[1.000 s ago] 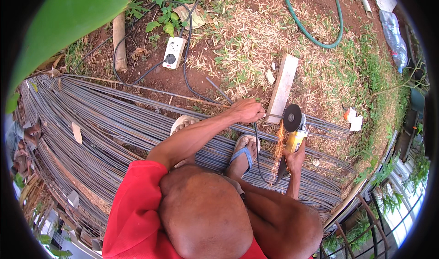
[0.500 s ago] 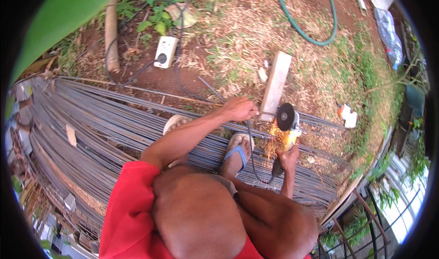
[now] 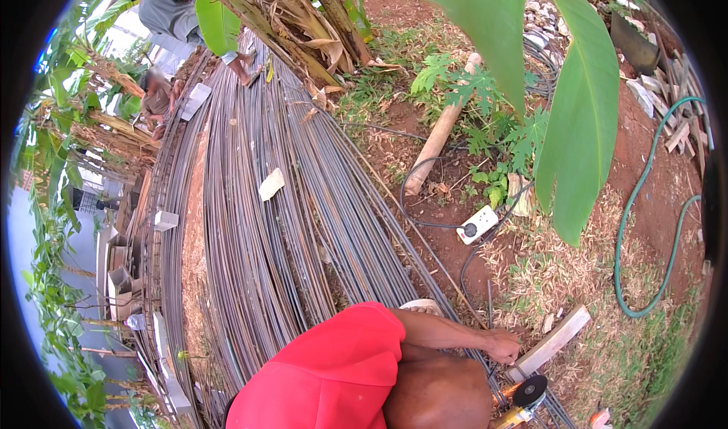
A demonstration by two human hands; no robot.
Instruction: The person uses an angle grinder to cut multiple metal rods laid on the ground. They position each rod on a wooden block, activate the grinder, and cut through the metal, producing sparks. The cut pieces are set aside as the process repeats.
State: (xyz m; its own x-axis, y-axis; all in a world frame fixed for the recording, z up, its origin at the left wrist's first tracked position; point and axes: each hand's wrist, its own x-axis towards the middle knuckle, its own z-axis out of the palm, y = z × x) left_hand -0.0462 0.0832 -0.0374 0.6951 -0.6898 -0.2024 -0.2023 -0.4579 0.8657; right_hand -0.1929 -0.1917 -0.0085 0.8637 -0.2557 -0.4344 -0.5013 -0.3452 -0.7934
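Observation:
My left hand (image 3: 502, 346) is closed around a thin steel rod (image 3: 453, 281), beside the near end of a wooden block (image 3: 550, 343). Just below that hand is an angle grinder (image 3: 514, 416) with a yellow body and a black cutting disc (image 3: 530, 390). Orange sparks show next to the disc. My right hand is out of the picture, past the lower edge. Long steel rods (image 3: 258, 277) lie bundled on the ground to the left of my arm.
A white socket block (image 3: 478, 224) with a black plug and cable lies on the soil. A green hose (image 3: 623, 239) curves at the right. Large leaves (image 3: 580, 118) hang close in front. Two people (image 3: 168, 10) are at the far end of the rods.
The view has swung left and up, so the rods' far end and two people now show. My right hand has left the picture. My left hand keeps its hold by the block.

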